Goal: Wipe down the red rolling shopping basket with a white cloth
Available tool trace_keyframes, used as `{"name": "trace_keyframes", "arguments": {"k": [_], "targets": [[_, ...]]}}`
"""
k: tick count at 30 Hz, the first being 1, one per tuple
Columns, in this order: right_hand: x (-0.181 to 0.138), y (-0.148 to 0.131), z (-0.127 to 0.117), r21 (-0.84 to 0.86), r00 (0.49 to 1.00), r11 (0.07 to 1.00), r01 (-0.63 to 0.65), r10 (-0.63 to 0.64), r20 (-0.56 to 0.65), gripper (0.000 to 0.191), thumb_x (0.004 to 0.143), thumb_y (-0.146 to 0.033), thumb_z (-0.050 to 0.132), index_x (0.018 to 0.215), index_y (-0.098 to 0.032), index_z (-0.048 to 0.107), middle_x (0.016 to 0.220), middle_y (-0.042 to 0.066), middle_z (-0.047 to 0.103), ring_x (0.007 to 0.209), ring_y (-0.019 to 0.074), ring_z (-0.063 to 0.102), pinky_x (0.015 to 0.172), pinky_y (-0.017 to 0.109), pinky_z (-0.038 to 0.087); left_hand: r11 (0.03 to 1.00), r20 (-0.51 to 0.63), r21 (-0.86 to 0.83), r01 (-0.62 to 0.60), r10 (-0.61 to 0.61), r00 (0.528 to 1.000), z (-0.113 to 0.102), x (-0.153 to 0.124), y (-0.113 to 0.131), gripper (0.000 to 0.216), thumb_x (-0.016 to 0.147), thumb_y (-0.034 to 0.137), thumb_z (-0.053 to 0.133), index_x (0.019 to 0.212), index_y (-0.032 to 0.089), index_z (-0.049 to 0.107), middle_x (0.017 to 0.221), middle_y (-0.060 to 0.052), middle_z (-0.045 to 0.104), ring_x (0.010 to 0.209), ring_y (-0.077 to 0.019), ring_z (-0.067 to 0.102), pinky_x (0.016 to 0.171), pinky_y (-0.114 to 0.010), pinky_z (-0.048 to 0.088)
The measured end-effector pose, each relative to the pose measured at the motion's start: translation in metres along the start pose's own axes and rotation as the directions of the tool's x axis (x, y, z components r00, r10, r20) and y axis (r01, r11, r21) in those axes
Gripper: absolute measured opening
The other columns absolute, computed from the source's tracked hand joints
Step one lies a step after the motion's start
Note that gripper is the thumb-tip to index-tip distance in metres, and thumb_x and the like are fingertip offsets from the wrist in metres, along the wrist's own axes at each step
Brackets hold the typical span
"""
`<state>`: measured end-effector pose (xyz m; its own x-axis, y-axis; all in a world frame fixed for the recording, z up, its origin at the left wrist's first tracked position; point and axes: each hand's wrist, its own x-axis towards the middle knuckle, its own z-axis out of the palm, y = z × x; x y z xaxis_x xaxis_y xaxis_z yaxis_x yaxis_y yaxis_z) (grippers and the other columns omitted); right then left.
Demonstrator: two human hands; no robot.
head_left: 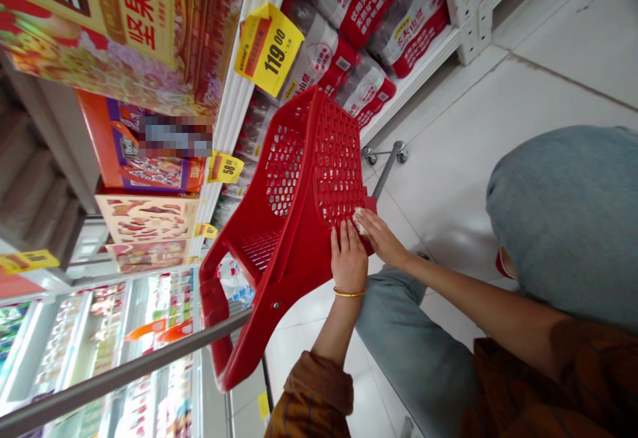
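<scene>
A red plastic shopping basket on wheels, with perforated sides and a long grey handle, stands tilted in view in front of me. My left hand, with a gold bangle at the wrist, lies flat against its side, fingers stretched out. Beside it, my right hand presses a small white cloth or tissue to the lower edge of the perforated wall. Part of the white piece is hidden under the fingers.
Shelves hold red-labelled water bottles and boxed goods, with yellow price tags along the edge. My jeans-clad knee is at the right, above white floor tiles. Stocked shelving stands at lower left.
</scene>
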<state>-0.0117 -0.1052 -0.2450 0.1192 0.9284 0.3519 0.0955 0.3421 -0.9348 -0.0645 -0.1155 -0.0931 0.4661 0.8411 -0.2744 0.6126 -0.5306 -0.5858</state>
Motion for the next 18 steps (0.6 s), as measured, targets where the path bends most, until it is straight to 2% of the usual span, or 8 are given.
{"name": "trace_keyframes", "arguments": {"k": [6,14,18], "targets": [[-0.013,0.019,0.006,-0.059,1.000,0.998,0.020,-0.021,-0.019,0.058,0.092,-0.007,0.030,0.147,-0.026,0.025,0.149,0.009,0.037,0.138,0.0213,0.031,0.109,0.052,0.035,1.000,-0.006,0.003,-0.013,0.013,1.000,0.001,0.000,0.000,0.044,0.094,0.013,0.030,0.136,0.004,0.042,0.144,-0.017,0.040,0.138,-0.0294,0.031,0.114,-0.054,0.027],[-0.038,0.046,0.011,-0.082,0.988,0.985,-0.150,0.147,-0.048,0.047,0.091,-0.015,0.033,0.137,-0.015,0.044,0.138,0.016,0.048,0.126,0.0271,0.047,0.102,0.051,0.042,0.999,0.036,0.022,-0.034,0.033,0.999,-0.007,0.003,-0.003,0.041,0.094,0.011,0.031,0.127,0.002,0.053,0.142,-0.016,0.043,0.136,-0.0291,0.034,0.114,-0.052,0.028],[-0.032,0.040,0.007,0.007,0.975,0.977,-0.215,0.215,-0.051,0.045,0.092,-0.022,0.035,0.135,-0.015,0.046,0.136,0.017,0.050,0.124,0.0269,0.049,0.104,0.050,0.042,0.999,0.050,0.024,-0.022,0.020,0.999,-0.017,0.004,-0.008,0.041,0.095,0.014,0.031,0.128,0.003,0.052,0.141,-0.016,0.045,0.137,-0.0274,0.034,0.116,-0.052,0.024]]}}
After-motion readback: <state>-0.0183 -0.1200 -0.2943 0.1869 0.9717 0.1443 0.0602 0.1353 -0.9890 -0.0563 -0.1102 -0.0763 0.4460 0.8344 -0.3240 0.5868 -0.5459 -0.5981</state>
